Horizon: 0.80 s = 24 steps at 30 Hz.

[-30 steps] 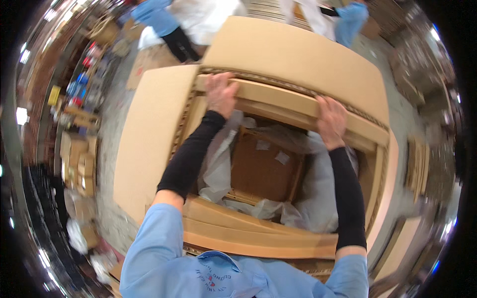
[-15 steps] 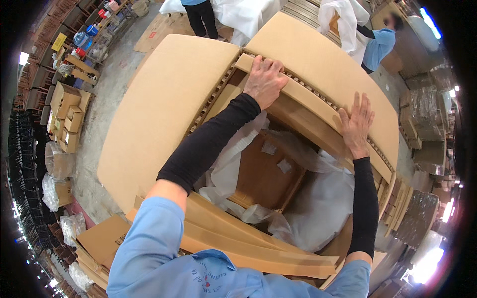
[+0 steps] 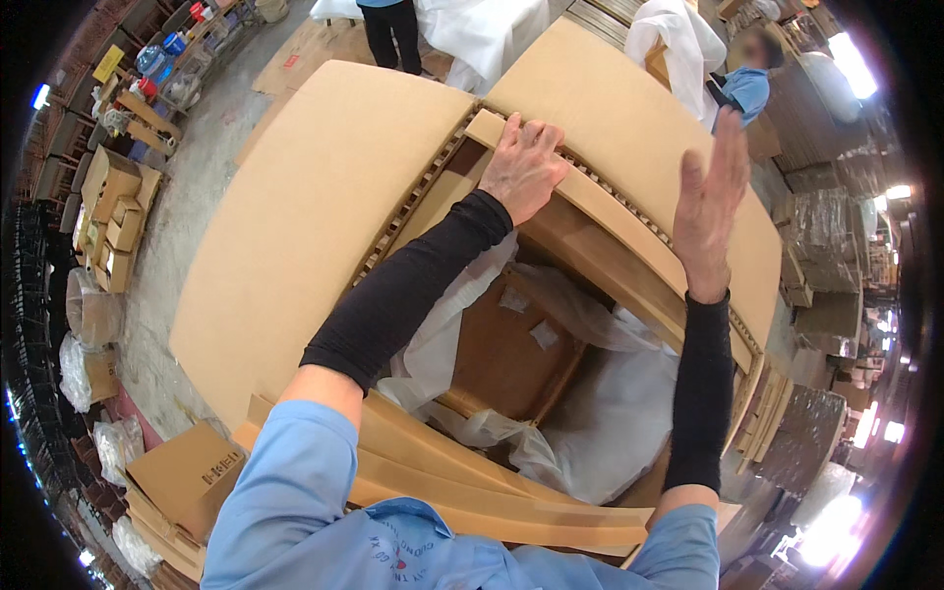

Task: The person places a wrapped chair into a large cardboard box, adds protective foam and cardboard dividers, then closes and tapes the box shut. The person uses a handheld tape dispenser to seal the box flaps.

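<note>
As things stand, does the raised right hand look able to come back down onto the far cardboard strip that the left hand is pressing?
Probably yes. The right hand hangs open in the air just above the cardboard strip, with nothing between them. The left hand presses the strip's other end, leaving that stretch bare.

One large cardboard carton [image 3: 324, 226] fills the frame, two broad flaps [image 3: 629, 128] folded out toward twelve o'clock. Inside: one brown wooden piece [image 3: 506, 354] in one sheet of clear plastic wrap [image 3: 610, 423]. Two bare hands [image 3: 526, 162] work above; two other people [image 3: 393, 25] stand at twelve o'clock.
</note>
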Each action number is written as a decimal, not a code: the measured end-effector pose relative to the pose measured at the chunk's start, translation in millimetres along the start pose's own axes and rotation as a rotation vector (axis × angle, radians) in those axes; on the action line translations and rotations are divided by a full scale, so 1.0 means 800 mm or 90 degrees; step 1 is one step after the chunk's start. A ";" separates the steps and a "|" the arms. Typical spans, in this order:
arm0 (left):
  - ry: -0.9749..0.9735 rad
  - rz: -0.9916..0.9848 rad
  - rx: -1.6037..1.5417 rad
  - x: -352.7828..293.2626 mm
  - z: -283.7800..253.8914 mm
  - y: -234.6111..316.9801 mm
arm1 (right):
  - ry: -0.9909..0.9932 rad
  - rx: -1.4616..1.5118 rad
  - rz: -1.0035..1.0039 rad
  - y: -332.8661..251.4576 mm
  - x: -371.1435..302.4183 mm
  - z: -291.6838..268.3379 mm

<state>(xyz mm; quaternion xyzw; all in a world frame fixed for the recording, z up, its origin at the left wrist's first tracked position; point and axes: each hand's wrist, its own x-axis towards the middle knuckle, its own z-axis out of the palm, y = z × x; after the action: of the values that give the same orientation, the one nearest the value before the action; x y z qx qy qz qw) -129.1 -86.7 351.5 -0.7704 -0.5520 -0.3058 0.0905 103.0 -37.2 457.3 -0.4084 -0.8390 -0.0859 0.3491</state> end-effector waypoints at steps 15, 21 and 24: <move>0.635 -0.172 -0.033 0.101 -0.091 -0.057 | -0.210 -0.163 0.067 -0.006 -0.055 0.128; 0.157 -0.050 0.065 0.067 0.034 -0.079 | -0.124 -0.211 -0.016 -0.025 -0.034 0.138; 0.248 -0.045 0.029 0.098 0.011 -0.064 | -0.109 -0.209 -0.019 -0.022 -0.055 0.132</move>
<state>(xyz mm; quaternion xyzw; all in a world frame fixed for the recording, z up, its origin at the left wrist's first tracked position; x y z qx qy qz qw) -156.5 -1.1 378.8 -0.6745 -0.5580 -0.4392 0.2021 54.4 -30.7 352.9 -0.4534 -0.8462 -0.1919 0.2037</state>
